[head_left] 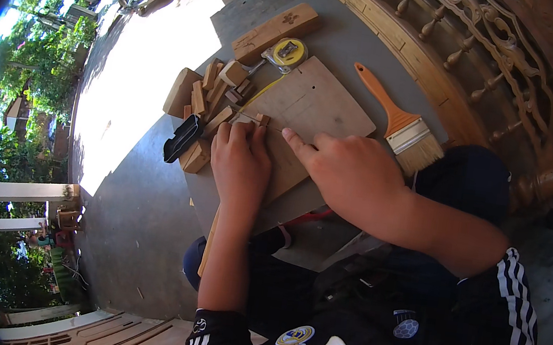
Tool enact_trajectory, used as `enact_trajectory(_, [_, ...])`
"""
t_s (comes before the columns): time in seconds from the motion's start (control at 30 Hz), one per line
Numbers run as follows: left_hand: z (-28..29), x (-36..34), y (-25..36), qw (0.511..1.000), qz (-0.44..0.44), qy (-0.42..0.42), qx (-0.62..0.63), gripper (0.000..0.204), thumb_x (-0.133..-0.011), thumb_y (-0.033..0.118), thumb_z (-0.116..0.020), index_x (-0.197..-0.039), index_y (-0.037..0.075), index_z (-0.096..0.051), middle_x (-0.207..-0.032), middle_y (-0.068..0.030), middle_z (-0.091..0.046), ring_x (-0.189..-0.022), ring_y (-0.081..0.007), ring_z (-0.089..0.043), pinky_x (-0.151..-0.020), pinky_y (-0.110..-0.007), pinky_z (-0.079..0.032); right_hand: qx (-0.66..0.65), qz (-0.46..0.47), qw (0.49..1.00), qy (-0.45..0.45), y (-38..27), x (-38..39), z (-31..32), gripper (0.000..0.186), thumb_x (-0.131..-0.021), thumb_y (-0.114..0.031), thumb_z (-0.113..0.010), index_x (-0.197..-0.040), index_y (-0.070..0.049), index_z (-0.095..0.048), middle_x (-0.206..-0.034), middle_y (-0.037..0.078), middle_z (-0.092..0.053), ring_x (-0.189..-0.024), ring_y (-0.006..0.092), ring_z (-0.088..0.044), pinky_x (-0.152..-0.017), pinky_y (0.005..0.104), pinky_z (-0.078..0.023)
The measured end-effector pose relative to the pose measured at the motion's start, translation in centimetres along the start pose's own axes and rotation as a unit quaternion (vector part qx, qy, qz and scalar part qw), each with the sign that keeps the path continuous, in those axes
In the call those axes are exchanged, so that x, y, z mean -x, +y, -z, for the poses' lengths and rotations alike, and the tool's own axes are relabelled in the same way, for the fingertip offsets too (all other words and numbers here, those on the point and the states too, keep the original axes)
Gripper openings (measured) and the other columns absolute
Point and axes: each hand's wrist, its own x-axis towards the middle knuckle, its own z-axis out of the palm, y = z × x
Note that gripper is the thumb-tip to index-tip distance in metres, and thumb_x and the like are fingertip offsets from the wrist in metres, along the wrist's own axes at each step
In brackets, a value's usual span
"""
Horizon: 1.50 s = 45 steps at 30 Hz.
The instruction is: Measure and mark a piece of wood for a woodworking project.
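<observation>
My left grip (241,161) is covering part of a small wooden block (264,120), which is sitting right at its fingertips, near the flat board's (331,103) left edge. My fingers are hiding the contact; whether they are closing on it, I cannot tell. My right grip (352,179) is pointing its index finger blockward, other fingers curling out of sight, leaving any hold unverifiable.

At the left edge of the board (338,104), the left hand (242,159) had fingertips beside a small wood piece (262,120); the right hand (358,180) pointed one finger over the board. Wood blocks (199,99) crowded the left edge of the table (343,35), a tape measure (289,53) by the board's far corner, a paintbrush (402,123) near the table's right edge.
</observation>
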Motion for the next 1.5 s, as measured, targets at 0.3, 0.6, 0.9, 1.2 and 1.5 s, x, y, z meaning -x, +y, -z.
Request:
enact_trajectory(0.3, [-0.5, 0.1, 0.5, 1.0, 0.0, 0.014, -0.002, 0.013, -0.093, 0.014, -0.07, -0.093, 0.001, -0.067, -0.094, -0.0171, -0.064, -0.092, -0.0389, -0.062, -0.082, -0.048, -0.05, 0.015, 0.004, 1.0, -0.025, 0.5, 0.8, 2.4, 0.046, -0.095, -0.011, -0.06, -0.14, -0.004, -0.062, -0.085, 0.013, -0.073, -0.079, 0.0286, -0.075, -0.069, 0.0384, -0.062])
enact_trajectory(0.6, [0.2, 0.1, 0.1, 0.999, 0.008, 0.027, -0.018, 0.013, -0.092, 0.013, -0.07, -0.091, 0.001, -0.065, -0.093, -0.0169, -0.061, -0.092, -0.0379, -0.06, -0.082, -0.047, -0.049, -0.029, -0.033, 0.993, -0.108, 0.6, 1.3, 5.1, 0.054, -0.089, -0.003, -0.057, -0.142, -0.01, -0.062, -0.089, 0.016, -0.068, -0.08, 0.0333, -0.069, -0.074, 0.0445, -0.057])
enact_trajectory(0.9, [-0.2, 0.8, 0.8, 0.998, -0.009, 0.03, -0.047, 0.014, -0.091, 0.016, -0.07, -0.093, 0.002, -0.064, -0.094, -0.0151, -0.06, -0.092, -0.0354, -0.061, -0.078, -0.045, -0.051, -0.008, 0.002, 0.999, -0.036, 0.6, 0.2, -1.0, 0.058, -0.091, -0.006, -0.058, -0.149, -0.01, -0.054, -0.091, 0.014, -0.069, -0.078, 0.0322, -0.073, -0.071, 0.0424, -0.06])
enact_trajectory(1.2, [1.4, -0.2, 0.7, 0.997, -0.016, 0.058, -0.047, 0.019, -0.09, 0.022, -0.073, -0.096, 0.006, -0.066, -0.096, -0.0118, -0.062, -0.092, -0.0321, -0.064, -0.075, -0.043, -0.054, -0.051, 0.019, 0.997, 0.052, 1.1, 0.2, -0.8, 0.063, -0.088, -0.004, -0.06, -0.149, -0.016, -0.055, -0.09, 0.013, -0.068, -0.076, 0.0309, -0.072, -0.068, 0.0424, -0.06])
enact_trajectory(1.5, [2.0, -3.2, -2.1, 0.999, 0.033, -0.017, -0.011, 0.03, -0.097, 0.029, -0.067, -0.113, 0.004, -0.071, -0.112, -0.0194, -0.065, -0.11, -0.039, -0.062, -0.09, -0.05, -0.052, -0.012, -0.022, 0.999, 0.021, 2.3, -1.0, -1.2, 0.065, -0.089, -0.005, -0.062, -0.152, -0.02, -0.052, -0.089, 0.012, -0.065, -0.073, 0.0281, -0.072, -0.066, 0.0407, -0.06])
